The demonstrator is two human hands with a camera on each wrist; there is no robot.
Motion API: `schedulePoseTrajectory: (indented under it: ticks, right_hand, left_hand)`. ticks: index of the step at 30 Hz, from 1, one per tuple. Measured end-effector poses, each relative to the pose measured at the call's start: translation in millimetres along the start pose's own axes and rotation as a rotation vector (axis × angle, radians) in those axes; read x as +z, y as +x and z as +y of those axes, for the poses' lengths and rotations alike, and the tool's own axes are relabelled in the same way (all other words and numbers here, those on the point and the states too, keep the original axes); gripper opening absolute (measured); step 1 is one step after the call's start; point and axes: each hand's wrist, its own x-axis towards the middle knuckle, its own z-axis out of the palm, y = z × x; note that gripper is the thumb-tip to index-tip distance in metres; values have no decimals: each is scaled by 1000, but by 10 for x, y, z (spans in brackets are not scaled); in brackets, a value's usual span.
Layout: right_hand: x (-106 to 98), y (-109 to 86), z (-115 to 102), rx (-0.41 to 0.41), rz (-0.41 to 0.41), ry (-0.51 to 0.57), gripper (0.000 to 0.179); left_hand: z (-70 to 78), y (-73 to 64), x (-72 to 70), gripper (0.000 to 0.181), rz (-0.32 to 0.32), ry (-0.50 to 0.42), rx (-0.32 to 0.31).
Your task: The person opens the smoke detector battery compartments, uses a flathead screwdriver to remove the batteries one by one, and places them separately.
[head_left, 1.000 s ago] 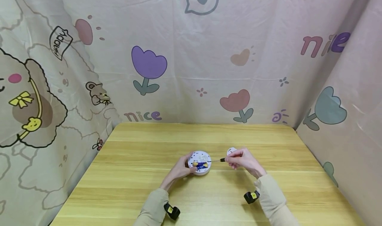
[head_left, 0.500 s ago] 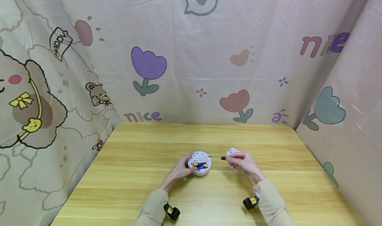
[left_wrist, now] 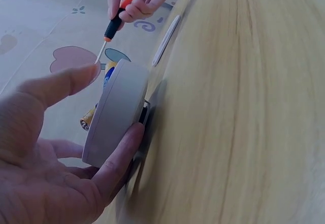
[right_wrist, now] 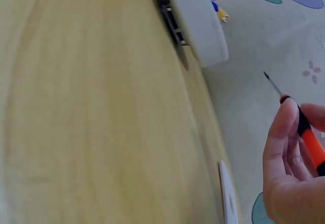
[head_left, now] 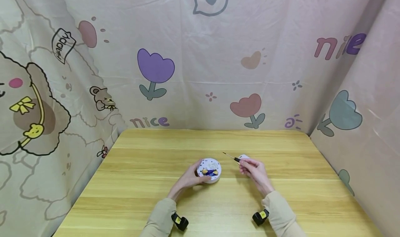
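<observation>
My left hand point(head_left: 187, 178) grips a round white device point(head_left: 215, 164) by its left side, with the thumb lying near the blue-and-yellow batteries point(head_left: 208, 172) on its face. In the left wrist view the battery ends point(left_wrist: 88, 118) stick up past the device's rim, and the fingers support its underside. My right hand point(head_left: 257, 171) holds a black-and-orange screwdriver point(right_wrist: 312, 141) by its handle. The screwdriver's thin tip points up and to the left, apart from the device. Beside the right hand lies a flat white cover piece point(head_left: 243, 156), partly hidden by the fingers in the head view.
A wood-grain table point(head_left: 150, 160) bears everything. A printed curtain point(head_left: 200, 70) encloses its back and sides. Each wrist wears a black camera, one on the left point(head_left: 180, 222) and one on the right point(head_left: 260, 217).
The screwdriver tip has left the device's right edge and swung up and away to the right. My left thumb has shifted right over the batteries; the device stays in about the same place.
</observation>
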Motion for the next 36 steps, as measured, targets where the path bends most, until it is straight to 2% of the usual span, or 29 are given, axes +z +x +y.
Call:
schedulePoseTrajectory:
  ticks: [4,8,13,16,20,23,28,36]
  right_hand:
    - [-36,65,131,-53,27,26,40]
    - [-39,83,178,-41,64,19,44]
    - [82,-20,52,-62,79,-50,43]
    - [198,-80,-61,-21,129,-111,39]
    - [295,-106,-136,72,202,-220,33]
    - [316,-101,-133,90,227,-298,30]
    - [311,-77,-101,69,244,-436,25]
    - [312,-64,-97,-35,249,-852,14]
  left_hand:
    - [19,-2,15,102,9,12,16]
    - [11,-6,31,105,23,34,42]
    - [-6,-6,56,106,55,79,62]
    - [-2,-5,71,107,70,93,63]
    - [-2,-5,88,108,87,126,71]
    - [3,-10,95,108,99,145,71]
    - [19,-20,97,107,115,147,88]
    - [14,-23,106,107,127,154,80]
